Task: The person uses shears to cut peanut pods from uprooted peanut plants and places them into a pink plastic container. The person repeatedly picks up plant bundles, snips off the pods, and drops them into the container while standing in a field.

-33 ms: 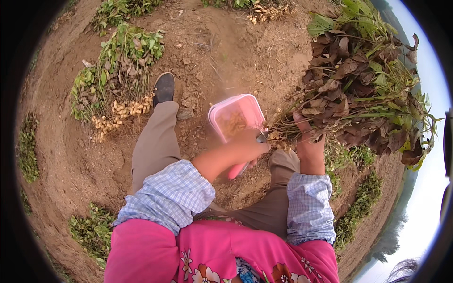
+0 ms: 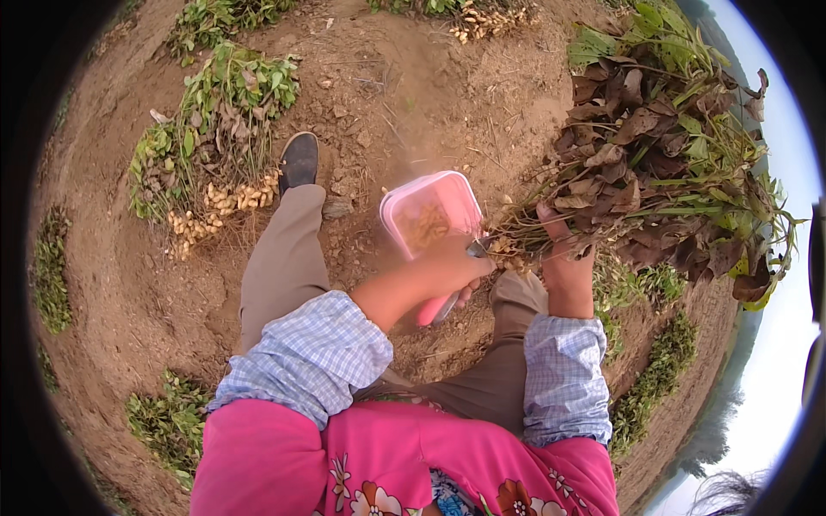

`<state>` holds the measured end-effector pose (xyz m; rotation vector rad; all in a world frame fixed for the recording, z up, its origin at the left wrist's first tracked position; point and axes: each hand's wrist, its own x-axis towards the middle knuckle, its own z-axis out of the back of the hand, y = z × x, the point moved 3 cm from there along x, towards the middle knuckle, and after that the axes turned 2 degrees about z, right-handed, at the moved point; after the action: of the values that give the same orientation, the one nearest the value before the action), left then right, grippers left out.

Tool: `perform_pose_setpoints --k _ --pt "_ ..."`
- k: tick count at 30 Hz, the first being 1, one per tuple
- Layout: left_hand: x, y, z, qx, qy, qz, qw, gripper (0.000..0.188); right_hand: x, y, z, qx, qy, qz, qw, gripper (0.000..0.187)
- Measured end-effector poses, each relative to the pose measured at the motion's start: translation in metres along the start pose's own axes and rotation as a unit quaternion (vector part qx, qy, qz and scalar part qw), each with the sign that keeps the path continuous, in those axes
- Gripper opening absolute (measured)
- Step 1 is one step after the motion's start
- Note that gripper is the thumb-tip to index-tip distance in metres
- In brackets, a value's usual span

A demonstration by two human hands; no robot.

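In my right hand [image 2: 566,262] the stems of a bunch of peanut plants [image 2: 632,172] are gripped. Its brown and green leaves spread to the right, and the root end points left, toward my other hand. My left hand [image 2: 452,267] is closed around pruning shears [image 2: 437,310] with a pink and grey handle. Their dark metal end shows beside my fingers at the roots, but the blades are mostly hidden. Just beyond my left hand, a pink plastic tub [image 2: 465,196] stands on the soil with some peanuts [image 2: 428,222] in it. My left forearm and hand cover its near side.
Pulled peanut plants [image 2: 232,86] with pale pods [image 2: 232,199] lie at the left, beside my shoe [image 2: 299,159]. More pods [image 2: 495,19] lie at the far edge. Green plants [image 2: 168,421] are at lower left, with a row [image 2: 658,378] at right. Brown soil [image 2: 344,95] surrounds me.
The bunch in my right hand has shifted very slightly to the right. My left hand has turned a little at the roots, with its fingers now tighter around the handle.
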<state>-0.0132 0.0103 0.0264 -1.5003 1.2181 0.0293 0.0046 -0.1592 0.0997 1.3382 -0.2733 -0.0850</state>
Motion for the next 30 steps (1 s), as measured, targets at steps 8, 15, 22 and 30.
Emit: perform_pose_setpoints --k 8,15,22,30 --pt "0.005 0.001 0.005 0.005 -0.069 -0.047 0.996 0.024 0.001 -0.015 0.007 0.215 -0.074 -0.115 0.967 0.044" --pt "-0.007 -0.012 0.000 0.067 -0.020 -0.060 0.996 0.021 -0.004 -0.008 0.003 0.233 -0.062 -0.161 0.957 0.036" --pt "-0.002 -0.007 0.002 -0.334 0.078 -0.036 0.939 0.019 0.002 -0.012 0.006 0.296 -0.095 -0.183 0.933 0.028" --pt "0.009 0.005 0.004 -0.220 0.006 0.039 0.975 0.023 -0.004 -0.018 0.005 0.180 -0.128 -0.116 0.968 0.037"
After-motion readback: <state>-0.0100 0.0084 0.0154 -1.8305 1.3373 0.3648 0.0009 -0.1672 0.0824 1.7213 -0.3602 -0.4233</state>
